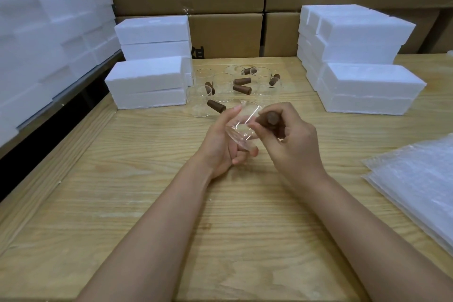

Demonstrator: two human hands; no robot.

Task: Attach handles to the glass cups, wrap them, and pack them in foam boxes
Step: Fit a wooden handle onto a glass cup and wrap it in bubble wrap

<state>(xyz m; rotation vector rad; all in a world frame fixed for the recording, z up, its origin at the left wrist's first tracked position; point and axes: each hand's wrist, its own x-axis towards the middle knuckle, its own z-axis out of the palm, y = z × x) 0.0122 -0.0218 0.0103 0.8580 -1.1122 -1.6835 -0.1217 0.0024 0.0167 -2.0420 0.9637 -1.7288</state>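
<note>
I am cradling a glass cup [241, 127] in my left hand [220, 147], palm up, fingers curling under its tilted base and thumb lying along its near side. My right hand [291, 140] is gripping a brown handle [267, 119], fingers wrapping round it, and holding its end against the cup's right wall, above the wooden table [147, 203]. Just behind my hands, more glass cups [221, 86] and loose handles [242, 89] are sitting between 2 stacks of foam boxes [147, 81]. Bubble wrap sheets [416, 179] are lying to my right.
</note>
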